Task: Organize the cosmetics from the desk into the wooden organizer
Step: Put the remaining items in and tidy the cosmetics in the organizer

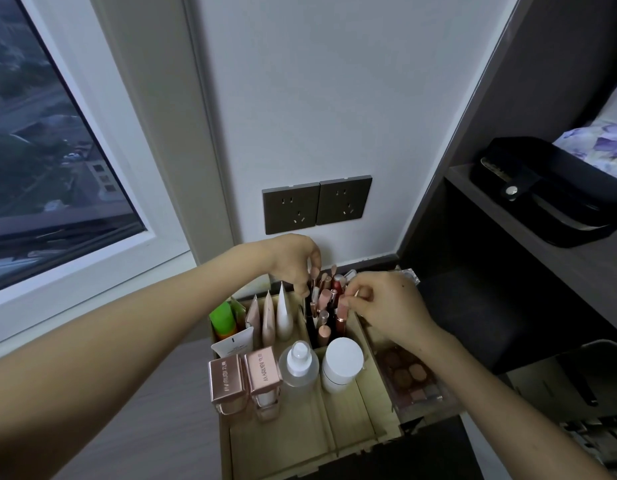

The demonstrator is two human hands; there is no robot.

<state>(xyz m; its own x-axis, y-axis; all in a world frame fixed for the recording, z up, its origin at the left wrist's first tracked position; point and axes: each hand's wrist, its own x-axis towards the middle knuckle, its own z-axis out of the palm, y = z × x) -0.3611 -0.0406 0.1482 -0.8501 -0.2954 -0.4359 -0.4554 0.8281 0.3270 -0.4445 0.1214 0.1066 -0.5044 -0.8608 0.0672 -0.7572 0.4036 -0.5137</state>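
The wooden organizer (pixel 348 424) stands on the desk against the wall. Its back middle slot holds several lipsticks (pixel 326 306) standing upright. My left hand (pixel 293 261) hovers over that slot, its fingertips touching the tops of the back lipsticks. My right hand (pixel 386 303) pinches the top of a pink lipstick (pixel 341 315) at the slot's right side. Cream tubes (pixel 272 317), a green bottle (pixel 222 318), two rose-gold bottles (pixel 244 379), a clear bottle (pixel 299 365) and a white jar (pixel 341 363) fill other compartments. An eyeshadow palette (pixel 409 379) lies in the right section.
Two dark wall sockets (pixel 315 207) sit just above the organizer. A window (pixel 40 133) is on the left. A dark shelf on the right carries a black case (pixel 542 192). The organizer's front compartments show bare wood.
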